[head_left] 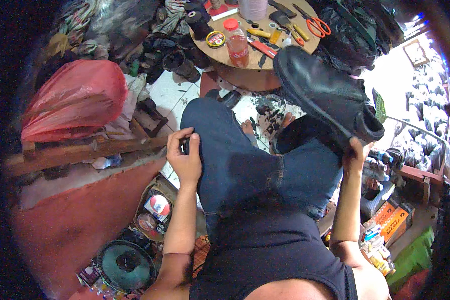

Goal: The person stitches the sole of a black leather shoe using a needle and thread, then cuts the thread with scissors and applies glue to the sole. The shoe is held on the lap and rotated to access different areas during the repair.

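Above the right knee, the right hand (355, 155) is gripping a black shoe (325, 97) at its opening, the grip closing tight on the heel rim. The shoe is hanging clear of the round tabletop (265, 60), its toe nearly reaching the tabletop's near edge. Its long axis is running from lower right up to upper left, toe pointing toward a red-capped bottle (236, 42). The left hand (185, 157) is pinching something small and dark against the jeans (235, 160), fingers curled. White floor tiles (172, 95) are showing between clutter.
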`<state>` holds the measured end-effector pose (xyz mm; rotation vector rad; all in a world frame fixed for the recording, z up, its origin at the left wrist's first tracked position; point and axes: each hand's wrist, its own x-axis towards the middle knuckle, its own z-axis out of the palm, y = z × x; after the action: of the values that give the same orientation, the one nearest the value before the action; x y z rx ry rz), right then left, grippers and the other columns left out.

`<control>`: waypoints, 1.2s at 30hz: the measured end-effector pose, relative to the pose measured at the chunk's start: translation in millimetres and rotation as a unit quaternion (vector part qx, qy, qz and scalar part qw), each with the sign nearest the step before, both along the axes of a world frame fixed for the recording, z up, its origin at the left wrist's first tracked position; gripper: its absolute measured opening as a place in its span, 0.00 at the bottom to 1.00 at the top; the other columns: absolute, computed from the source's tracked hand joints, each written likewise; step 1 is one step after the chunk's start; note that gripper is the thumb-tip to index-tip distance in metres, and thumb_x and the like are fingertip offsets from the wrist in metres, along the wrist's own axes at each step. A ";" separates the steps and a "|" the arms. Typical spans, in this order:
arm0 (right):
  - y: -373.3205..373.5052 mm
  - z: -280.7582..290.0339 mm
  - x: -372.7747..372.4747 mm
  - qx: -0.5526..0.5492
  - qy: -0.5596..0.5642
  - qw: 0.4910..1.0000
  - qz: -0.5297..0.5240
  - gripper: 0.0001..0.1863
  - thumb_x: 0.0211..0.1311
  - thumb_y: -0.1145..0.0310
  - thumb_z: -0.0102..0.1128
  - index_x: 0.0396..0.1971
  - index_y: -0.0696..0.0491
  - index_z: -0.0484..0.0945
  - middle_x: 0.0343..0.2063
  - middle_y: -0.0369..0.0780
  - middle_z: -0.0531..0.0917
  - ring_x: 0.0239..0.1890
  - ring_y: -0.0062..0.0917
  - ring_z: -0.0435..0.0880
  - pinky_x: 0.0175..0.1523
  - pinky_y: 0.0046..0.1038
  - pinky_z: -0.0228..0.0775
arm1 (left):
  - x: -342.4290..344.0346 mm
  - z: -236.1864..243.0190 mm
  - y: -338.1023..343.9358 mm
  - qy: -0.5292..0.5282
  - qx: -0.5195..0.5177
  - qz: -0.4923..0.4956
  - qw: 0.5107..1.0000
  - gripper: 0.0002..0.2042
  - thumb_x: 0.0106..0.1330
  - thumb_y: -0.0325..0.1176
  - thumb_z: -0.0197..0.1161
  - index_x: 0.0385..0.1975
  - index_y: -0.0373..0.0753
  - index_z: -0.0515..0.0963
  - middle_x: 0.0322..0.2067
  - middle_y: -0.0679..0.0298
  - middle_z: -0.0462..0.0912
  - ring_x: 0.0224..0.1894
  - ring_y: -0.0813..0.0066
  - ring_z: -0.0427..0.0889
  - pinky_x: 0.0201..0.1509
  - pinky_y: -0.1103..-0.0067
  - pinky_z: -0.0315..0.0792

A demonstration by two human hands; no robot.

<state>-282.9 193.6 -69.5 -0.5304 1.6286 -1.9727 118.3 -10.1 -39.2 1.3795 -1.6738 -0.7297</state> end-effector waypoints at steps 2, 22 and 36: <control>8.7 -5.9 -6.2 -0.032 -0.048 0.998 -0.020 0.37 0.55 0.57 0.75 0.61 0.61 0.74 0.54 0.46 0.83 0.56 0.40 0.83 0.67 0.43 0.73 | -4.6 -6.5 6.1 -0.019 -0.035 -0.021 0.999 0.06 0.68 0.27 0.69 0.41 0.35 0.85 0.41 0.60 0.84 0.44 0.70 0.81 0.54 0.75 0.73; 61.8 23.7 -20.1 -0.010 0.125 0.992 -0.034 0.39 0.48 0.61 0.79 0.56 0.71 0.78 0.52 0.49 0.85 0.50 0.39 0.85 0.63 0.40 0.74 | 0.8 -38.4 48.5 0.449 0.058 0.107 0.885 0.10 0.76 0.33 0.61 0.34 0.33 0.80 0.29 0.63 0.83 0.32 0.78 0.79 0.42 0.78 0.74; 71.7 -2.7 -46.0 0.058 0.137 0.989 0.016 0.41 0.58 0.62 0.73 0.67 0.65 0.66 0.60 0.52 0.78 0.57 0.43 0.83 0.65 0.45 0.76 | 100.7 -293.1 -23.1 0.321 0.424 0.323 0.783 0.24 0.65 0.47 0.72 0.50 0.32 0.79 0.35 0.61 0.81 0.34 0.71 0.80 0.38 0.74 0.77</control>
<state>-328.9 265.4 -72.1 -0.8057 1.8734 -1.8324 218.9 -33.2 -332.2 1.8410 -0.2239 -1.3973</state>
